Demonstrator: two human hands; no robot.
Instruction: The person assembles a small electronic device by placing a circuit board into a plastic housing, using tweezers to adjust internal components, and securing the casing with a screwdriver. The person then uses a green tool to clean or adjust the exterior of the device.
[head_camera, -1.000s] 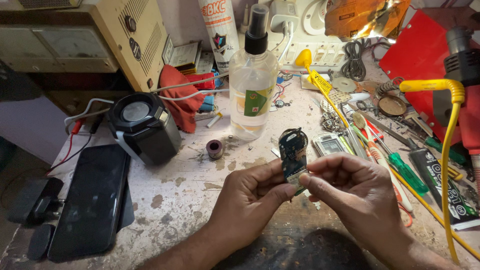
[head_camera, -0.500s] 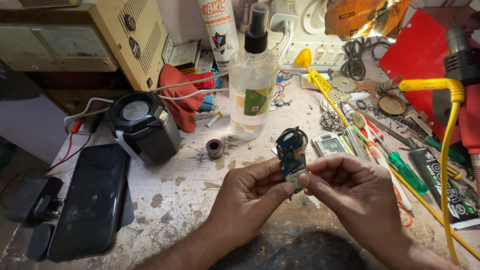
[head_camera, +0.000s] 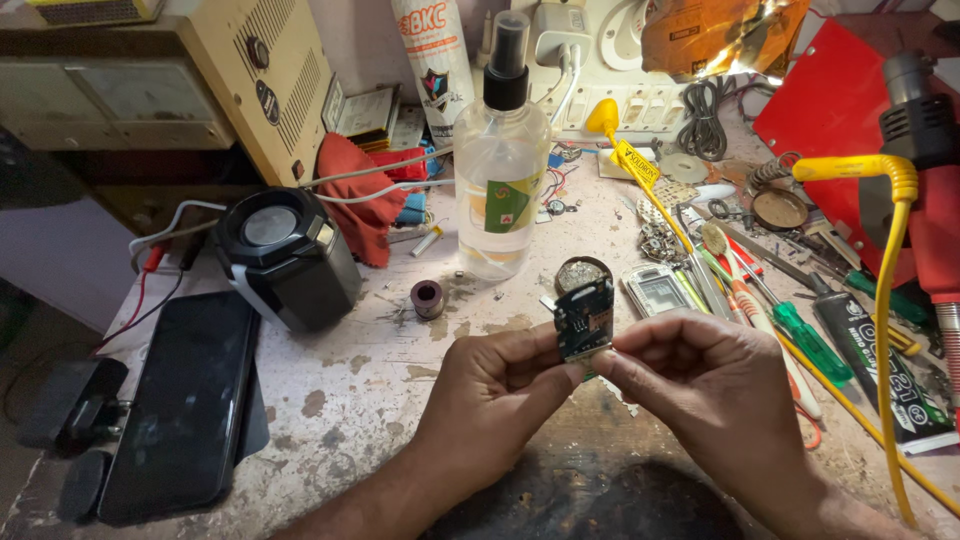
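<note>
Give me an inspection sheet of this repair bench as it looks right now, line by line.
Surface: workbench, pale top, chipped and stained, bare dark wood at the near edge.
Job's things: small circuit board, held upright above the bench between both hands.
Clutter: clear spray bottle, black speaker, black phone lying flat, solder spool, red cloth, green screwdriver, scattered small parts at right.
Hands: left hand and right hand each pinch an edge of the board.
Cables: yellow cable hangs down at right; white cable crosses the cloth.
Surroundings: beige metal box at back left, white power strip at back.
</note>
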